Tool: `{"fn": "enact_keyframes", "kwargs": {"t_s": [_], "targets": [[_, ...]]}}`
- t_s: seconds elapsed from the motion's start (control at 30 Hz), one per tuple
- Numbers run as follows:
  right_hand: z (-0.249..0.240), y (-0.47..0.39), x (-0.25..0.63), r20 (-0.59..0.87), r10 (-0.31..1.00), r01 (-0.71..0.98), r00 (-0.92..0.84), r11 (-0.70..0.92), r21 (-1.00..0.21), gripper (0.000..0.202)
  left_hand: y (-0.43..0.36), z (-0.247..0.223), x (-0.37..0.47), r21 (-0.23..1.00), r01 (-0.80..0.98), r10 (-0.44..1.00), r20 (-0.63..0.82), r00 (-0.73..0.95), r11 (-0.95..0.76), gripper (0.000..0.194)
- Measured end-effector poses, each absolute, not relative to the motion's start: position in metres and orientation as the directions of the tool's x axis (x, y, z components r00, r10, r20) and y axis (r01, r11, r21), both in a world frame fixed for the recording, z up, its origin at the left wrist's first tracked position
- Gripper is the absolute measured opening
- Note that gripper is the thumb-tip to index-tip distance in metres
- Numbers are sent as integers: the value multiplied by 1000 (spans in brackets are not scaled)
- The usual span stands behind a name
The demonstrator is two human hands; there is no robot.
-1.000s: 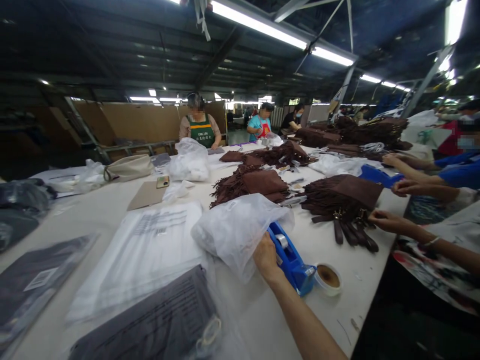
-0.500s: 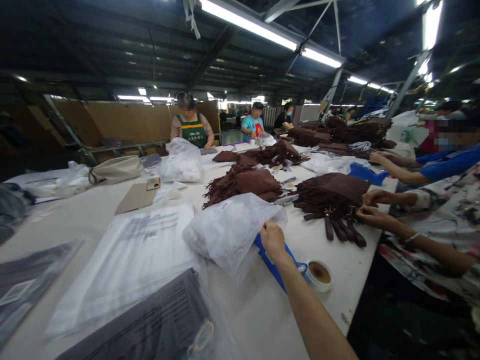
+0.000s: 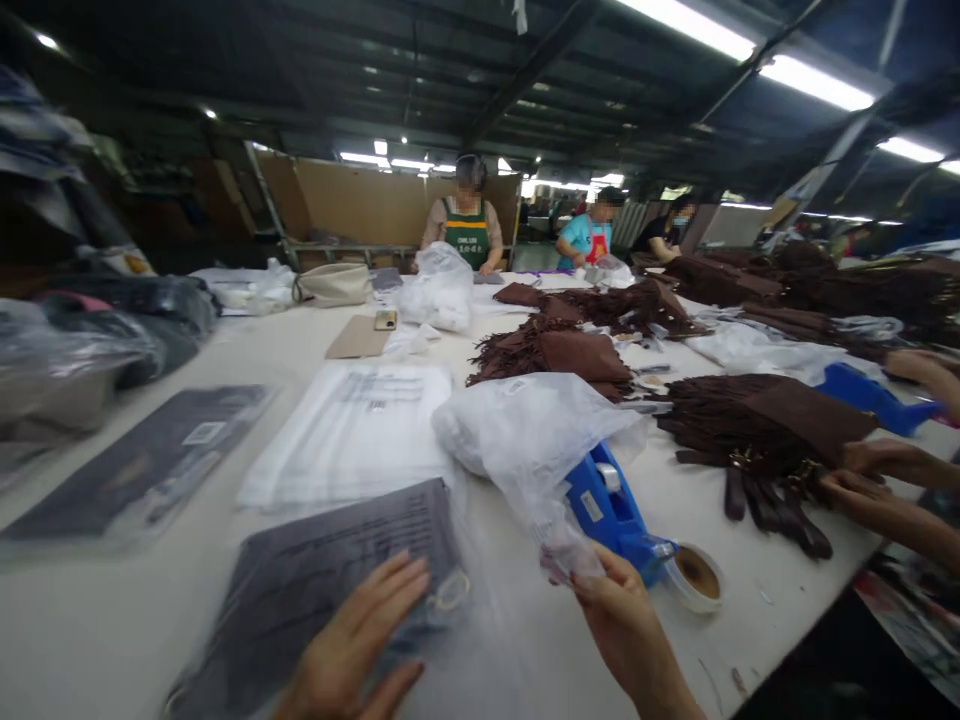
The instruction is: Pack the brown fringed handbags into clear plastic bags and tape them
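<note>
My left hand [image 3: 356, 640] lies with fingers stretched out over a dark grey flat item in a clear printed plastic bag [image 3: 330, 550]. A loop of pale cord [image 3: 450, 590] shows through near the bag's right side. My right hand [image 3: 622, 610] pinches a small translucent packet [image 3: 570, 560], slightly blurred, whose contents I cannot make out. Just beyond it sits a bulging white plastic bag [image 3: 525, 425], its lower corner close to the packet. A blue tape dispenser [image 3: 611, 505] stands beside that bag, behind my right hand, with a roll of brown tape [image 3: 697, 577] at its near end.
Flat white printed bags [image 3: 360, 430] lie stacked ahead. Another bagged grey item [image 3: 150, 460] is at left. Brown fringed bags [image 3: 757, 420] are piled at right, near a co-worker's hands [image 3: 885, 480]. A phone [image 3: 385, 320] rests on cardboard [image 3: 356, 338]. Several people stand around the table.
My right hand has come back from the white plastic bag, now with the small packet in its fingers. My left hand has appeared on the bagged grey item. The view has turned left.
</note>
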State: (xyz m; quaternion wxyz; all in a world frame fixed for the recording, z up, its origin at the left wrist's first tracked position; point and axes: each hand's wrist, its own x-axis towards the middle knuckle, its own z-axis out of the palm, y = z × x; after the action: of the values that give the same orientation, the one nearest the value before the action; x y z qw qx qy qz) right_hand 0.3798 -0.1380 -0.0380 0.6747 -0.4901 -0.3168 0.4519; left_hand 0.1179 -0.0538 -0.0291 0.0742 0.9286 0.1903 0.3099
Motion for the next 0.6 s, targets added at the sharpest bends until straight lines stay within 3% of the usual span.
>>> {"fn": "enact_keyframes", "kwargs": {"t_s": [0.13,0.2,0.27,0.33,0.43,0.53,0.6], "targets": [[-30,-146,359,-43,997,-334,62,-20,-942,21,-55,-16,157,635,224,558,393,731,-740,80],[-26,-149,355,-64,998,-351,-12,-64,-934,25,-53,-9,171,833,176,627,239,741,-525,67],[-27,-151,348,-58,998,-416,39,-37,-909,22,-54,-7,179,969,146,664,26,747,-201,32],[-32,-153,335,-73,984,-518,163,22,-855,27,-61,-13,183,990,106,700,-138,700,89,19],[-49,-154,304,-245,932,-650,266,-15,-760,46,-75,-30,184,958,68,747,-260,612,278,16],[-67,-157,283,-448,859,-734,247,-136,-665,32,-85,-40,168,948,171,740,-316,594,268,16],[-73,-160,289,-516,811,-765,276,-140,-629,27,-88,-38,140,958,278,756,-233,612,70,26]]}}
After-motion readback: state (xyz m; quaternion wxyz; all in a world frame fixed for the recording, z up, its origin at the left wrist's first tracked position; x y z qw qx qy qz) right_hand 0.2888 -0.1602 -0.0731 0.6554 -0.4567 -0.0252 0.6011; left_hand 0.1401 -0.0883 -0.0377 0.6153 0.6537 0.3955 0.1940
